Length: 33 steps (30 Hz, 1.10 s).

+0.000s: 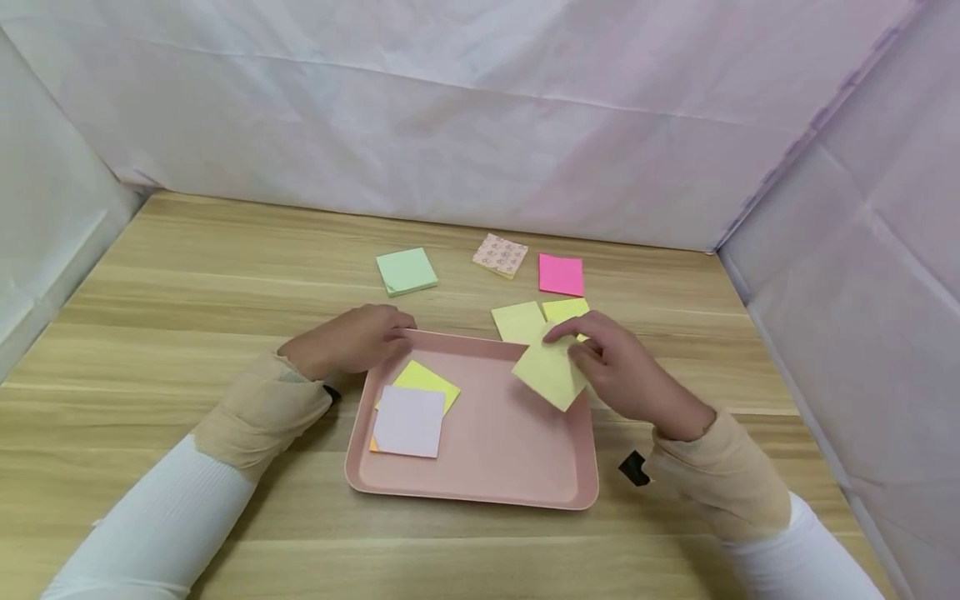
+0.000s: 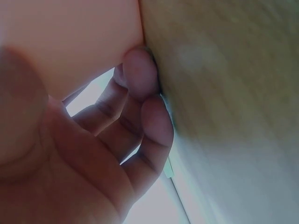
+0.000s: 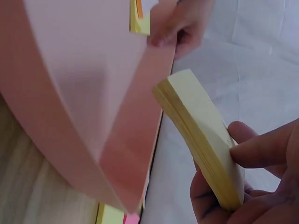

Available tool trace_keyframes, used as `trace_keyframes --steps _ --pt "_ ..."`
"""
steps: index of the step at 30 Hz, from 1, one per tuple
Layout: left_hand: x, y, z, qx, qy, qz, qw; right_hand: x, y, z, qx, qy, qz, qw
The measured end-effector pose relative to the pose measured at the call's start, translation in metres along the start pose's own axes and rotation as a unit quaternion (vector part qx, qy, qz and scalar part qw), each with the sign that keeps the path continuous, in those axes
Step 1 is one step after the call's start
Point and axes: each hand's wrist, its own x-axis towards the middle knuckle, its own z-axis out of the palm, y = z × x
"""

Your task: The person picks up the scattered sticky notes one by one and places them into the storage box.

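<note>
Both of my hands are holding something. With my right hand [image 1: 626, 371], I pinch a pale yellow sticky note pad [image 1: 553, 375] between my thumb and fingers. It is a thick pad, and it is tilted, up above the back right part of a pink tray [image 1: 495, 475]. My left hand [image 1: 356, 340] grips the tray at its back left corner, with some fingertips on the outside of the wall.

On the left side of the tray, a light lilac pad [image 1: 408, 421] lies flat on top of a bright yellow pad [image 1: 426, 381]. The yellow one is turned, so it sticks out. A bit of orange [image 1: 374, 447] peeks out at the lilac pad's front left corner.

Behind the tray, more pads lie on the wood-look surface [image 1: 225, 267]. A mint green pad [image 1: 407, 271] is on the left. Next comes a pale pink pad with little pictures [image 1: 500, 254], then a hot pink pad [image 1: 561, 275]. Closer to the tray, a cream yellow pad [image 1: 516, 321] and a lemon yellow pad [image 1: 564, 309] sit just beside each other, both partly hidden.
</note>
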Motion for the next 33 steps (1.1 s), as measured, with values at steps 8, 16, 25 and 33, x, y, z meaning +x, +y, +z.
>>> trace_keyframes --steps 8,16,25,33 --pt "-0.003 0.002 -0.001 -0.004 0.003 -0.009 0.9999 -0.004 -0.012 0.021 -0.008 -0.055 -0.089 0.994" --pt "-0.001 0.002 -0.002 -0.010 0.001 -0.013 0.9999 -0.004 -0.012 0.033 -0.016 -0.095 -0.094 0.991" --pt "0.000 0.002 -0.003 0.000 -0.002 -0.010 0.9999 -0.003 -0.011 0.041 -0.056 -0.157 -0.101 0.981" --pt "-0.001 0.002 -0.002 -0.008 -0.006 -0.010 0.9999 -0.003 -0.016 0.045 -0.135 -0.165 -0.111 0.971"
